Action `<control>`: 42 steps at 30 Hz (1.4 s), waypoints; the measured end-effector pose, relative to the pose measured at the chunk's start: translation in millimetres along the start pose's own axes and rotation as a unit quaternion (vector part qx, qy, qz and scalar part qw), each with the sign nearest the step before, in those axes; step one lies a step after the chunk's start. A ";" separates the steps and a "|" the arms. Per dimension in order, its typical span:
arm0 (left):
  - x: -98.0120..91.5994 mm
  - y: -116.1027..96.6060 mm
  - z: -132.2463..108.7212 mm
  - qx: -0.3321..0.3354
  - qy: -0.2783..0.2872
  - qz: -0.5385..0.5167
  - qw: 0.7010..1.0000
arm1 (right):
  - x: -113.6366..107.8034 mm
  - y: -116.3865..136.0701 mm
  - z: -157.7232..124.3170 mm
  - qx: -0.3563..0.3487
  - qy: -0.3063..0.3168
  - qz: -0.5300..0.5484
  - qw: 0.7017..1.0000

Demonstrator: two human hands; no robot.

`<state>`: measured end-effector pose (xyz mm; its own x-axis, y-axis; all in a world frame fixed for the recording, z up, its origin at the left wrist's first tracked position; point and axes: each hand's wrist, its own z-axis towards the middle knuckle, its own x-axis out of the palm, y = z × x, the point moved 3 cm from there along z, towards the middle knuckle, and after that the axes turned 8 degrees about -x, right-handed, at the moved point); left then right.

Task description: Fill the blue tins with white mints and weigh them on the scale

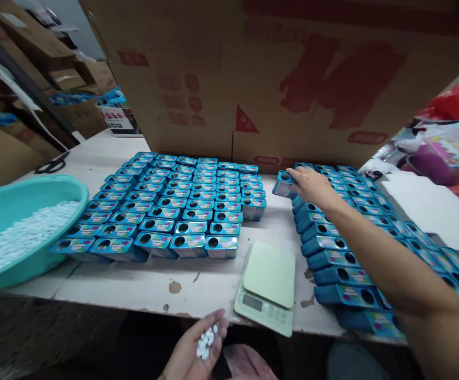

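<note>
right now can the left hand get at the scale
Probably yes: the left hand is close to the scale, and nothing seems to stand between them, though the white pellets in its palm might hamper a grip.

blue container (pixel 282 186), printed, boxy, round dark hole in top, roughly upright, far side right of centre, white pellets (pixel 205 343), small, smooth, loose clump, near side, centre
</note>
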<state>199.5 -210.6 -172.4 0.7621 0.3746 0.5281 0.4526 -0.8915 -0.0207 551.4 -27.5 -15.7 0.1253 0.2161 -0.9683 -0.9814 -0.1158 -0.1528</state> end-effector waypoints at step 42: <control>10.6 39.2 -8.4 -0.121 0.194 -0.001 0.973 | 21.9 277.3 -233.8 -0.238 -0.003 0.315 0.919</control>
<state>221.4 -243.7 -160.4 0.5077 0.2941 0.8098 0.2953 -0.9424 0.1571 315.9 -281.5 -125.5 -0.4488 -0.0341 -0.8930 -0.6841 -0.6298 0.3679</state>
